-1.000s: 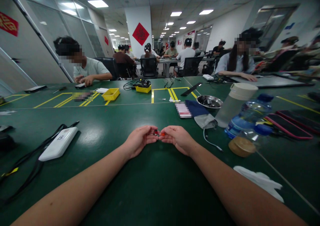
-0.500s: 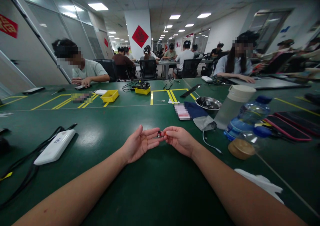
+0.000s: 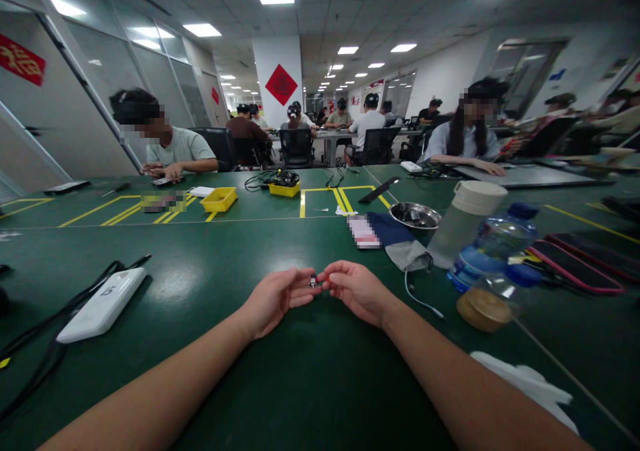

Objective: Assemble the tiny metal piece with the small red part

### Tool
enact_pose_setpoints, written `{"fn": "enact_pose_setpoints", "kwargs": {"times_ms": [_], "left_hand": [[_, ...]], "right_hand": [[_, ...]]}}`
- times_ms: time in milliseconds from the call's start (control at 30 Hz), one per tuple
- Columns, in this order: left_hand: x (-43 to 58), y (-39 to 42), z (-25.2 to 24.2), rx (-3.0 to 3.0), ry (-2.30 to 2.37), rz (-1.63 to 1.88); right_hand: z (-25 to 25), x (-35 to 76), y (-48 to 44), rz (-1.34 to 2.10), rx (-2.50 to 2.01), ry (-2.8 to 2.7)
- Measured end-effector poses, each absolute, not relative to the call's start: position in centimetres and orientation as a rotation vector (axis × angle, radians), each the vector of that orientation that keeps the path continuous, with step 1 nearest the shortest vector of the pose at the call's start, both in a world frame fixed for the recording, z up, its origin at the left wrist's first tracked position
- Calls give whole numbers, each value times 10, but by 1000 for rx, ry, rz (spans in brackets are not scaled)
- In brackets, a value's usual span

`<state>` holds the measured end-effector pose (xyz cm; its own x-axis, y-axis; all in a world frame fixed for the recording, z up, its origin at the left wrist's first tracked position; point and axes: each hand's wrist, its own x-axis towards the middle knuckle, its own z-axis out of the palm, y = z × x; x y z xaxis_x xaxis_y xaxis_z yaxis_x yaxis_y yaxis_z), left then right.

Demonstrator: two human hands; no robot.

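Above the middle of the green table, my left hand (image 3: 276, 299) is palm up, its thumb folded in against the fingers. A small silver-and-dark part (image 3: 313, 281) sits at those fingertips; it is too small to name. My right hand (image 3: 357, 291) meets it from the right, thumb and forefinger pinched together beside the part. Whatever the right fingertips hold is hidden or too tiny to make out. Both forearms reach in from the bottom edge.
A white power bank (image 3: 103, 304) with black cables lies left. To the right are a phone (image 3: 364, 231), a metal bowl (image 3: 415, 215), a pale tumbler (image 3: 467, 224), bottles (image 3: 493, 248) and white gloves (image 3: 525, 381). Yellow trays (image 3: 219, 200) stand farther back. Other people sit beyond.
My left thumb has come down from its raised position onto the fingers by the small part. The right hand stays pinched at the same spot. The view has tilted up slightly.
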<state>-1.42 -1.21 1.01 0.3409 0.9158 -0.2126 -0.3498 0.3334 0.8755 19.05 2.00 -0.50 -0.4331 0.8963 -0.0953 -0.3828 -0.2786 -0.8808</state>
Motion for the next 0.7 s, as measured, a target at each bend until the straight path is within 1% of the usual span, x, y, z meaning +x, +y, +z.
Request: {"fn": "enact_pose_setpoints", "kwargs": {"times_ms": [133, 467, 700], "left_hand": [[-5, -14, 7, 978, 993, 969], [-6, -14, 2, 1168, 961, 983], [-7, -13, 2, 1102, 941, 993]], "right_hand": [[-3, 190, 18, 1827, -800, -1087], [-4, 191, 20, 1860, -805, -1089], [-4, 191, 19, 1876, -798, -1105]]}}
